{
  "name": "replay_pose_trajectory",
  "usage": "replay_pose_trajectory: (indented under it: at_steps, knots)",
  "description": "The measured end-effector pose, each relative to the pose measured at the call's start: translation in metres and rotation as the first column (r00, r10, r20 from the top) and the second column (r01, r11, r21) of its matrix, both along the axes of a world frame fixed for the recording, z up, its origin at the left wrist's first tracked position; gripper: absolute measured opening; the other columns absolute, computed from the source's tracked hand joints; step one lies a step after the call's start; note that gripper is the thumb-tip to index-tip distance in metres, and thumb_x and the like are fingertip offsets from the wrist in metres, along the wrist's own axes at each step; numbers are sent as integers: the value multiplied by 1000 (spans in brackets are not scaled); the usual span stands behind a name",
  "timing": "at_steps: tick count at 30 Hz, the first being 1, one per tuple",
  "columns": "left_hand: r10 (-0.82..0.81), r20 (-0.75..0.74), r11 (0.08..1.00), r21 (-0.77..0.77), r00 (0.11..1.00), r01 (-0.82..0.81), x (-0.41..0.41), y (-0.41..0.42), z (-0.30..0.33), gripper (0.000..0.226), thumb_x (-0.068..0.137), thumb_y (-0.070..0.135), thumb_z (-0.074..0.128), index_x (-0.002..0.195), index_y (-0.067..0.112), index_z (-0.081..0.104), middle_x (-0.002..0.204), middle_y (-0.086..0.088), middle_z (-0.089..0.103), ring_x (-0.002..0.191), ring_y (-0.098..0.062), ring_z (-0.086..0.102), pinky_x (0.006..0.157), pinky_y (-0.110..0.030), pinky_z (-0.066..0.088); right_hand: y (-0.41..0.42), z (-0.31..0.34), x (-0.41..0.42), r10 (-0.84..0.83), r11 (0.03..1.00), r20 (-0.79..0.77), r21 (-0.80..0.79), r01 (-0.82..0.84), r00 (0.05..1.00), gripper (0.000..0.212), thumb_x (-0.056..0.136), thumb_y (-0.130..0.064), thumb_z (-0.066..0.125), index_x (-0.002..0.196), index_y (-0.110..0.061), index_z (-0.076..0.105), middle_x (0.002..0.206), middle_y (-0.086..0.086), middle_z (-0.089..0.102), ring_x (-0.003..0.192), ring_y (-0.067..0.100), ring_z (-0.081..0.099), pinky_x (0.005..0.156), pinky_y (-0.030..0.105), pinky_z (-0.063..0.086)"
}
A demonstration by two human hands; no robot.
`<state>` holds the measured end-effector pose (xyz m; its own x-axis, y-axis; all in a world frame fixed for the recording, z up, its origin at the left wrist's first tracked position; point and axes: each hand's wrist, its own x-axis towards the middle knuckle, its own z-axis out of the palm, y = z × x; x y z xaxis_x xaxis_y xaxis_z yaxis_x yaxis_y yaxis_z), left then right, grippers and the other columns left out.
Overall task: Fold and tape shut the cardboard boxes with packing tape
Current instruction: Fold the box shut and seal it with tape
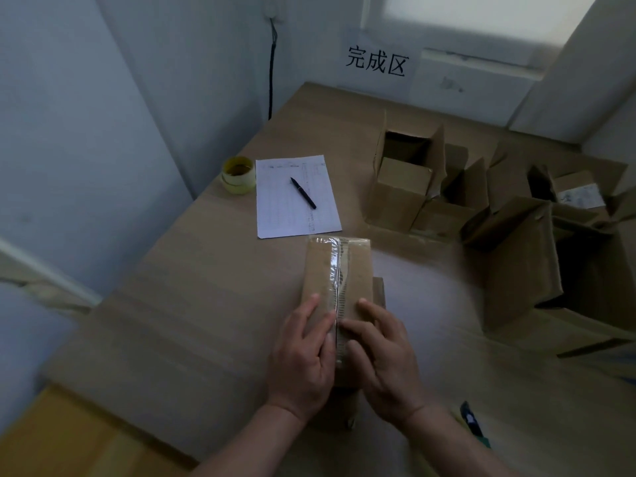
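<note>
One box [335,270] is seen closed on the counter [192,304], and a strip of clear tape [334,266] is already laid along its middle seam from the far edge to the near one. It is judged that this box is almost finished and only the pressing down of the tape is left. Several other boxes [406,187] are standing to the right with their flaps up, so most of the work is still to be done. A tape roll [239,175] is placed far to the left, beside a sheet of paper [296,197] with a pen [303,192].

The left hand [303,356] and the right hand [382,359] are laid flat on the near end of the box, one on each side of the tape, with fingers straight and nearly meeting at the seam. Nothing is gripped.
</note>
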<state>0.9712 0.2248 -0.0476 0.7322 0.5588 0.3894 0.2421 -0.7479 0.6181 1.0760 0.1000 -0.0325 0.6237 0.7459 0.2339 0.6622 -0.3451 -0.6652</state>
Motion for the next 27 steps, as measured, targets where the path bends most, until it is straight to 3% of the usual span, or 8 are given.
replay_pose_trajectory:
  at_steps: [4, 8, 10, 14, 17, 20, 22, 27]
  knots:
    - [-12, -12, 1000, 22, 1000, 12, 1, 1, -2, 36, 96, 26, 45, 122, 17, 67, 142, -7, 49, 122, -24, 55, 97, -37, 49, 23, 27, 48, -62, 998, 202, -17, 67, 977, 43, 94, -49, 44, 120, -20, 62, 133, 2, 53, 118, 27, 51, 97, 35, 43]
    - [-3, -23, 999, 46, 1000, 4, 1, 0, -1, 34, 94, 25, 47, 120, 16, 68, 141, -8, 51, 121, -25, 55, 100, -33, 46, 85, 41, 90, 73, 925, 272, -379, 38, 959, 68, 94, -65, 28, 152, -28, 27, 163, 3, 16, 149, 26, 12, 114, 44, 23]
    - [10, -32, 999, 51, 999, -8, 2, 0, 1, 33, 94, 25, 47, 117, 16, 69, 139, -9, 52, 119, -26, 56, 98, -35, 48, 105, 28, 97, 161, 879, 212, -475, -42, 964, 67, 94, -65, 33, 150, -29, 27, 157, 0, 28, 142, 25, 21, 112, 42, 26]
    - [31, -21, 999, 22, 999, -31, 4, -3, 2, 33, 94, 23, 46, 115, 13, 70, 138, -11, 53, 119, -27, 56, 99, -36, 47, 124, 12, 111, -19, 949, 133, -311, 60, 991, 35, 99, -48, 42, 115, -24, 62, 111, 5, 58, 106, 27, 48, 90, 35, 34]
    - [31, 13, 999, -25, 999, -30, 6, -3, 4, 33, 93, 21, 47, 114, 11, 71, 139, -12, 52, 121, -28, 55, 101, -39, 46, 128, 12, 117, -167, 964, -90, -224, 144, 982, 37, 101, -36, 40, 74, -20, 59, 87, 7, 59, 92, 31, 55, 74, 36, 37]
    - [45, 1, 998, -42, 999, -45, 7, -5, 4, 33, 92, 20, 49, 115, 12, 70, 141, -11, 50, 122, -28, 53, 102, -39, 45, 117, 12, 112, -290, 957, -391, -105, 271, 874, 35, 104, -31, 39, 122, -12, 63, 129, 12, 60, 121, 24, 52, 103, 36, 41]
    - [41, -1, 998, -47, 999, -41, 8, -5, 5, 34, 92, 20, 48, 116, 13, 70, 141, -10, 49, 123, -27, 53, 103, -39, 45, 99, 17, 98, -229, 973, -476, -84, 215, 849, 56, 104, -41, 37, 154, -19, 27, 161, 3, 25, 147, 13, 20, 119, 30, 18]
    - [31, 14, 998, -54, 999, -30, 8, -4, 2, 35, 94, 25, 45, 118, 16, 69, 141, -11, 50, 123, -28, 53, 103, -36, 44, 31, 8, 15, -59, 992, -242, -125, 29, 969, 66, 83, -79, 27, 146, -60, 15, 165, -10, -6, 149, 2, -3, 112, 30, 19]
